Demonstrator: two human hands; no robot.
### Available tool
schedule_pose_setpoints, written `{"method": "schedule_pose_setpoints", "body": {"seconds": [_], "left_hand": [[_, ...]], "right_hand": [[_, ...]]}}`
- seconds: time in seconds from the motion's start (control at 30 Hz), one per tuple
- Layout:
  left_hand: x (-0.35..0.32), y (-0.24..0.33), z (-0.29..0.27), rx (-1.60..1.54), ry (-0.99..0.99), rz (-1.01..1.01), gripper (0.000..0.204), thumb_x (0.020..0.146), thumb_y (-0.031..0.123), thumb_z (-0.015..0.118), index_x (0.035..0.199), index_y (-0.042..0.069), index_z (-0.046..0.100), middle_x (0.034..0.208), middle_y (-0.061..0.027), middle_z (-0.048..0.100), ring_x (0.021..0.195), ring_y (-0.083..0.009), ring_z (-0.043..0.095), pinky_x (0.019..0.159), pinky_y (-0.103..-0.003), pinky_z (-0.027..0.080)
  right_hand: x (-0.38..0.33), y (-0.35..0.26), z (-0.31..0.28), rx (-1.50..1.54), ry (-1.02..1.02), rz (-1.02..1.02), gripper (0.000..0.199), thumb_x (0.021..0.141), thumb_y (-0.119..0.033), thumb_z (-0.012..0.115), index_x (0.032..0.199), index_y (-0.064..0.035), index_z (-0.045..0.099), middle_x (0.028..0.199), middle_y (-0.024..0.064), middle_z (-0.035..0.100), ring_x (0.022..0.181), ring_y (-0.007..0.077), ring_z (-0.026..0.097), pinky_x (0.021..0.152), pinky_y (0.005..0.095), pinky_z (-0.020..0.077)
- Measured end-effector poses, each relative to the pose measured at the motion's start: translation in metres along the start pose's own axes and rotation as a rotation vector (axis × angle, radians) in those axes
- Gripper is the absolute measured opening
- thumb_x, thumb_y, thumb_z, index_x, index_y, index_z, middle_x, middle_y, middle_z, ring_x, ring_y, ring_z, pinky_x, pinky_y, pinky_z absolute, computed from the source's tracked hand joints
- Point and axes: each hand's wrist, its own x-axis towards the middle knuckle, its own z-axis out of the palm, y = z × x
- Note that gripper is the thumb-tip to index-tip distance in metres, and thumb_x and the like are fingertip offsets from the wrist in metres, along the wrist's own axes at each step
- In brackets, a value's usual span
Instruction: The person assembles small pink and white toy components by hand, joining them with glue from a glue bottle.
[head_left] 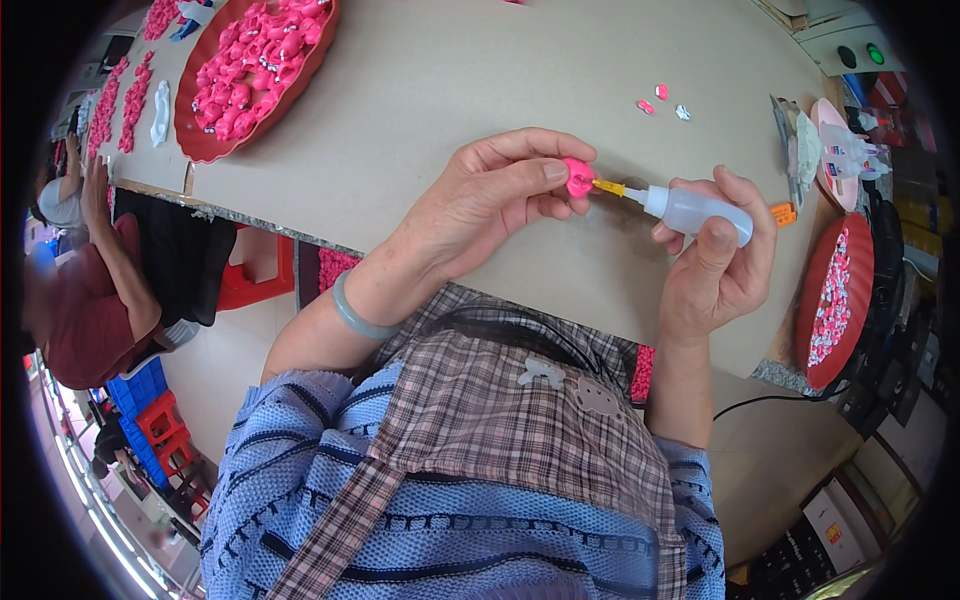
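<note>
Left hand (495,195) pinches small pink piece (578,178); right hand (715,262) grips translucent glue bottle (690,212), yellow nozzle touching piece.

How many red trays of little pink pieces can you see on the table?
2. One red round tray sits at the table's far left, heaped with pink pieces. The other red tray lies at the right edge, beyond the right hand. More may lie outside the view.

Blue knitted sleeves, plaid apron, pale green bangle (355,318) on left wrist.
</note>
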Motion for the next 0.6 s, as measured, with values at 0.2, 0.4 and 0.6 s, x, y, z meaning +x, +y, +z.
{"method": "schedule_pose_setpoints", "body": {"seconds": [0.2, 0.4, 0.6], "left_hand": [[0.0002, -0.0001, 0.0000, 0.011, 0.004, 0.000, 0.024, 0.092, 0.008, 0.052, 0.113, -0.003, 0.057, 0.100, -0.0125, 0.063, 0.086, -0.0157, 0.064, 0.077, -0.023, 0.054], [0.0005, 0.0001, -0.0001, 0.023, 0.006, -0.002, 0.024, 0.093, 0.008, 0.052, 0.113, -0.003, 0.057, 0.101, -0.0142, 0.063, 0.086, -0.0153, 0.064, 0.076, -0.023, 0.054], [0.0014, -0.0004, -0.0005, 0.020, -0.002, 0.003, 0.024, 0.093, 0.008, 0.052, 0.113, -0.003, 0.057, 0.101, -0.0141, 0.063, 0.086, -0.0154, 0.064, 0.075, -0.023, 0.055]], "right_hand": [[-0.0007, 0.0002, 0.0000, -0.032, -0.020, -0.003, 0.036, 0.095, -0.027, 0.052, 0.115, 0.0030, 0.051, 0.085, 0.0183, 0.064, 0.057, 0.0136, 0.057, 0.047, 0.0215, 0.0405], [-0.0003, 0.0001, 0.0012, -0.043, -0.031, -0.013, 0.035, 0.095, -0.026, 0.053, 0.114, 0.0029, 0.052, 0.084, 0.0181, 0.064, 0.057, 0.0134, 0.057, 0.047, 0.0209, 0.0409], [-0.0006, 0.0001, 0.0011, -0.046, -0.031, -0.002, 0.035, 0.095, -0.026, 0.053, 0.114, 0.0027, 0.052, 0.085, 0.0183, 0.065, 0.057, 0.0133, 0.057, 0.047, 0.0206, 0.0405]]}}
